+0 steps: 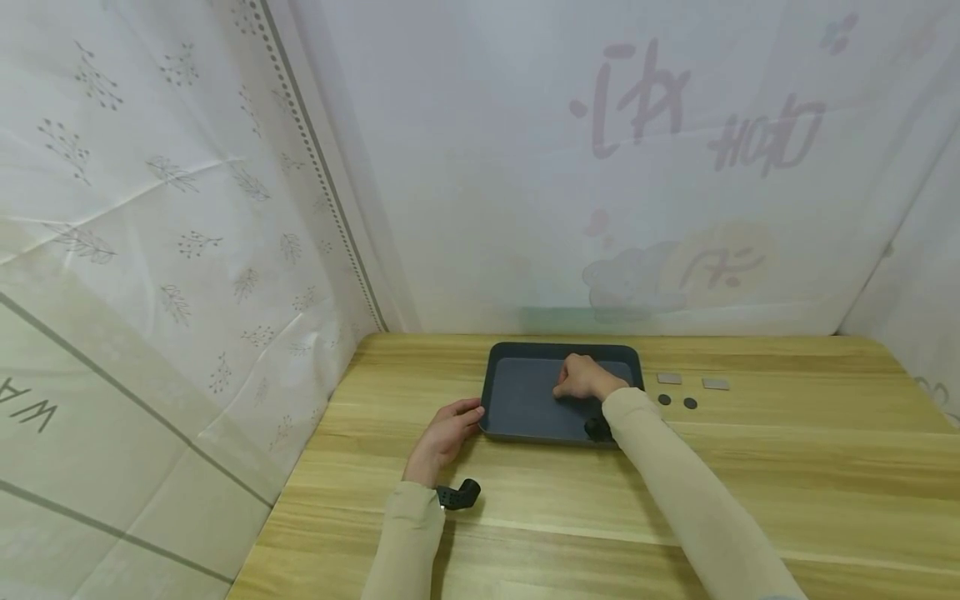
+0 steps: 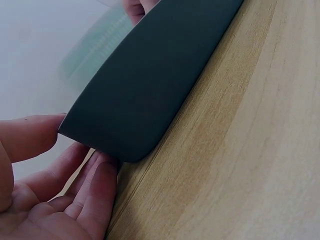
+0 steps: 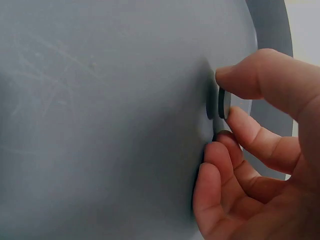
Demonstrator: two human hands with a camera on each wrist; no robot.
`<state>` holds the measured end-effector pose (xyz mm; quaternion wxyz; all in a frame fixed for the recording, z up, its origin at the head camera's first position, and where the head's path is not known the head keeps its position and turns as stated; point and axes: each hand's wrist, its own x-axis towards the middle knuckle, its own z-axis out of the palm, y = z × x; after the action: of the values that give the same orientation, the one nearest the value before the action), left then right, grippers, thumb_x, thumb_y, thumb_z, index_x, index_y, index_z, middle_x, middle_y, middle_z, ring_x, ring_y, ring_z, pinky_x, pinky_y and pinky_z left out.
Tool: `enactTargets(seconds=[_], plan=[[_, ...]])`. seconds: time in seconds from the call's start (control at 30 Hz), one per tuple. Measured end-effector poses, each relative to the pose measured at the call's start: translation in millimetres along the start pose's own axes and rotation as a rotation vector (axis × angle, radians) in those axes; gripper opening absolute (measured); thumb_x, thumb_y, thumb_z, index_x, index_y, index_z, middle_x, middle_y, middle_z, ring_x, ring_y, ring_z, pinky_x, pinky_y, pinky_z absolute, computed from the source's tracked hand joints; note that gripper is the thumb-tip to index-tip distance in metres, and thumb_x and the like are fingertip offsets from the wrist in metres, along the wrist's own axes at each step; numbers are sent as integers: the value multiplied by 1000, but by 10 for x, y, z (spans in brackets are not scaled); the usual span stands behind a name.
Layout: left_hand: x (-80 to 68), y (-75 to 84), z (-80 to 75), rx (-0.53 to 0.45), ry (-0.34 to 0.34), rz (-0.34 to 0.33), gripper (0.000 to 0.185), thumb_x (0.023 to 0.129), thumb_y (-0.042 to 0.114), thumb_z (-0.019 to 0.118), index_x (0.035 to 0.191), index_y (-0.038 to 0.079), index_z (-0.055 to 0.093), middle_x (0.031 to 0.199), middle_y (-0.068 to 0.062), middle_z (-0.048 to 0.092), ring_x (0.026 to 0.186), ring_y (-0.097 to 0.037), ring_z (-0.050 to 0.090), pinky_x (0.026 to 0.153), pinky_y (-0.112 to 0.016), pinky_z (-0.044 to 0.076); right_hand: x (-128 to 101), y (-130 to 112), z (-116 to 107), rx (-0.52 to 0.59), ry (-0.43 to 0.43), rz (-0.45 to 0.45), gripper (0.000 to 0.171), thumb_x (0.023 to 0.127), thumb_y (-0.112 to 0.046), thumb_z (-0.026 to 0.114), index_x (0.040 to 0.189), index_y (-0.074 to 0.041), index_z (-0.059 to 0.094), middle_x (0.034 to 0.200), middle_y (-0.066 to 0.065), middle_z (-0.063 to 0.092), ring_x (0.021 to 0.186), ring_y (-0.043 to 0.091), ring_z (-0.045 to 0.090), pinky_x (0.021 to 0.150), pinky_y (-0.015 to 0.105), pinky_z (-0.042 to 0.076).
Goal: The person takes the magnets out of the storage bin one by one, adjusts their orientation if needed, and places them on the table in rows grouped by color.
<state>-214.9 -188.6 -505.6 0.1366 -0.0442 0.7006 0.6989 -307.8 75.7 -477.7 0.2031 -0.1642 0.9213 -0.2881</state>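
Dark grey and round, a small disc sits pinched between the thumb and forefinger of the right hand, its flat face just above the floor of the tray; whether it touches the floor cannot be told. The left hand grips the tray's corner at about 8 o'clock, thumb on the rim and fingers curled beneath. That dark tray lies on the wooden tabletop near its far edge. At 3 o'clock from the tray, two more dark discs lie apart on the wood, with two grey square tiles just beyond them. Pale printed cloth hangs around the tabletop.
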Motion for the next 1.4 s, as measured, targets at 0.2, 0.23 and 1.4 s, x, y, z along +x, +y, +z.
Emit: enactTargets(seconds=[0.2, 0.23, 1.4], plan=[[13, -16, 2, 0, -1, 3, 44, 100, 6, 49, 139, -13, 40, 142, -32, 41, 130, -41, 44, 110, -49, 38, -20, 49, -11, 30, 30, -24, 37, 87, -19, 67, 54, -17, 52, 48, -6, 44, 44, 9, 32, 49, 25, 33], [18, -19, 0, -3, 2, 2, 43, 100, 6, 49, 139, -13, 41, 142, -32, 42, 130, -41, 44, 110, -48, 38, -26, 54, -17, 37, 36, -25, 36, 87, -19, 67, 54, -16, 52, 48, -6, 45, 44, 9, 33, 50, 25, 34], [19, -21, -3, -7, 1, 6, 47, 101, 8, 47, 144, -5, 36, 142, -31, 39, 127, -39, 46, 110, -48, 38, -261, 193, -123, 280, 93, -120, 29, 90, -8, 59, 118, 3, 62, 86, 10, 68, 75, 23, 67, 67, 34, 57]])
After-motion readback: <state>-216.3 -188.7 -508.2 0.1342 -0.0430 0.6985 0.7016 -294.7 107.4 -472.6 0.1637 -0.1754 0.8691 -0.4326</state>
